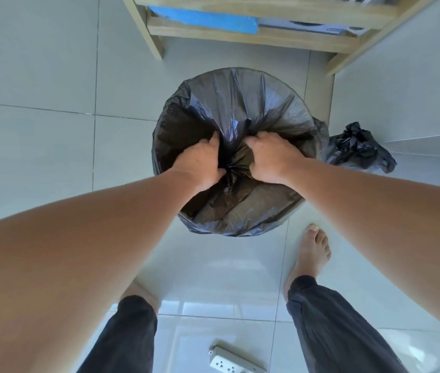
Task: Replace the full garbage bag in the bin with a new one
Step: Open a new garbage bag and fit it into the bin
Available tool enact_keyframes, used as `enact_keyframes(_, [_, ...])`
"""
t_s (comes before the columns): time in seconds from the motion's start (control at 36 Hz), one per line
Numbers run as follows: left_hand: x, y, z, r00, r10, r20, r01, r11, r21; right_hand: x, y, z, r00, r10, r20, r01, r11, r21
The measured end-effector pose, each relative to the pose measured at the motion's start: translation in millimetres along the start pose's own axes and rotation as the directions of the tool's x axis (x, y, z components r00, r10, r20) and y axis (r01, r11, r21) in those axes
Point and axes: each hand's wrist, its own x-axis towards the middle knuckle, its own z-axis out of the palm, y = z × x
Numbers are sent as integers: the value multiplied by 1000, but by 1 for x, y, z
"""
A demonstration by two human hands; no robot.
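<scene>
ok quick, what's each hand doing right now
Left hand: fingers gripping the gathered garbage bag in the bin.
Right hand: gripping the same bag.

Dark charcoal cuffed cloth trousers [329, 327] are being worn, gathered at the ankle. The forearms are being left bare, unsleeved; the foot [313, 254] is being left unshod. Both hands, left hand [202, 162] and right hand [270, 160], are being left ungloved.

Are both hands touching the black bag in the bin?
Touching. The head view shows the left hand and right hand with fingers curled into the gathered plastic of the black bag at the middle of the bin.
</scene>
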Motion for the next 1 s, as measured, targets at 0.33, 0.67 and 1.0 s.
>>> enact_keyframes(0.33, [-63,-26,-80,786,32,-617,-30,999,13,-61,18,-43,751,228,-619,-145,973,182])
enact_keyframes(0.67, [-60,-37,-53,848,-512,-133,448,829,-336,-54,41,-27,845,534,-5,-436,695,572])
enact_keyframes(1.0, [7,24,-100,882,-468,-57,348,727,-592,-23,106,-89,784,620,-25,-479,629,612])
